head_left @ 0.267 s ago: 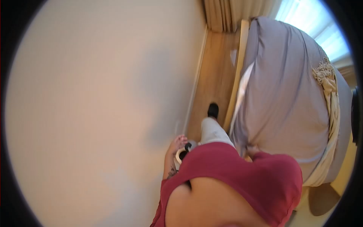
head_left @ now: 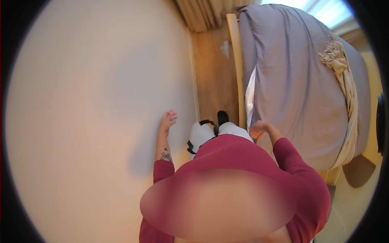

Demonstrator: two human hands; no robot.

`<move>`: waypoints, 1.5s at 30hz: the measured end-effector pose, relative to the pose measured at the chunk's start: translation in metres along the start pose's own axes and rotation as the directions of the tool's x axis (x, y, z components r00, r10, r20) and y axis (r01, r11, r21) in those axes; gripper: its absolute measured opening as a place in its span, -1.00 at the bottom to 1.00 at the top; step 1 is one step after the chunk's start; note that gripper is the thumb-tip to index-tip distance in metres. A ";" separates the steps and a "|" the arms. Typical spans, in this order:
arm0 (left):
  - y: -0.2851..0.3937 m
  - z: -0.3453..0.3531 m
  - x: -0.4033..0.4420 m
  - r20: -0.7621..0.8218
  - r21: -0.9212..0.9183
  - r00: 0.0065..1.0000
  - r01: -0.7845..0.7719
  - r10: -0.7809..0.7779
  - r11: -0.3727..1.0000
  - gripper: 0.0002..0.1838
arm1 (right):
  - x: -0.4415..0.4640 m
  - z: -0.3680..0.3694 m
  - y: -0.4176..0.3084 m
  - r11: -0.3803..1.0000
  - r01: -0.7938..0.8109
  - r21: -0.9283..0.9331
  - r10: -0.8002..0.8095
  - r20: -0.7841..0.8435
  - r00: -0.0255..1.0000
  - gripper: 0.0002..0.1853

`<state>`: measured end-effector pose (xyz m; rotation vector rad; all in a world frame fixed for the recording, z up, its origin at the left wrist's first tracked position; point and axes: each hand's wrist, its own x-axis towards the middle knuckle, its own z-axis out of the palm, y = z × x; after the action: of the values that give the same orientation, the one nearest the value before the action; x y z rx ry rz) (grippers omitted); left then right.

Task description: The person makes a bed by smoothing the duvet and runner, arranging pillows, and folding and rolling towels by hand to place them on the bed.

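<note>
My left hand [head_left: 169, 120] is raised in front of the pale wall, palm side showing, with its fingers apart and nothing in them. Close to the near edge of the bed is my right hand [head_left: 259, 129], beside the grey bedcover [head_left: 300, 89] and a strip of white sheet [head_left: 251, 91]. Its fingers are blurred and partly turned away, so I cannot tell if they touch the cloth. A white shape with black straps [head_left: 201, 135] shows at my left leg; its kind is unclear.
A narrow strip of wooden floor [head_left: 212, 73] runs between the wall [head_left: 81, 101] and the wooden bed frame [head_left: 234, 52]. Brown curtains [head_left: 198, 16] hang at the far end. A fringed cream throw [head_left: 344, 85] lies across the bed. My black shoe [head_left: 222, 117] is on the floor.
Both hands have come further forward in view, and my left hand has also moved left. The bed and floor have shifted left in the picture. The white shape with straps shows more plainly.
</note>
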<state>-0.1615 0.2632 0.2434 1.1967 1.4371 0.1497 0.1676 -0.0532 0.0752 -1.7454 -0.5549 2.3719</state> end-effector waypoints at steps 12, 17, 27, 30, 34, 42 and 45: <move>0.196 0.344 0.291 0.623 0.053 0.775 0.092 -0.105 0.994 -0.60 | 0.061 -0.074 0.126 0.574 0.287 0.767 0.220 -0.482 0.848 -0.48; 0.326 0.461 0.348 0.783 0.304 0.594 -0.107 -0.184 0.947 -0.64 | -0.003 -0.190 0.021 -0.280 0.783 0.556 0.496 -0.614 0.614 -0.22; 0.391 0.740 0.460 0.592 0.400 0.661 0.255 -0.461 0.880 0.07 | -0.014 -0.349 -0.015 -0.534 0.654 -0.536 0.801 -0.074 0.594 -0.19; 0.387 0.784 0.470 0.528 0.405 0.635 0.397 -0.564 0.824 0.11 | -0.010 -0.375 -0.035 -0.526 0.710 -0.468 0.822 -0.064 0.566 -0.30; 0.431 0.813 0.464 0.767 0.352 0.395 0.401 -0.506 0.846 -0.22 | -0.030 -0.384 -0.050 -0.361 0.712 -0.603 0.916 -0.085 0.392 -0.47; 0.534 0.639 0.507 0.770 0.456 0.416 0.171 -0.484 0.873 -0.46 | -0.062 -0.332 -0.244 -0.239 0.833 -0.500 0.947 0.071 0.314 -0.50; 0.476 0.604 0.585 0.607 0.656 0.635 -0.061 -0.477 0.752 -0.47 | 0.001 -0.329 -0.255 -0.392 0.879 -0.272 0.841 0.283 0.462 -0.47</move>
<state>0.7193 0.5797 0.0056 1.3460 0.8458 -1.0076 0.4522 0.2502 0.0857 -0.5830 1.8157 -0.7068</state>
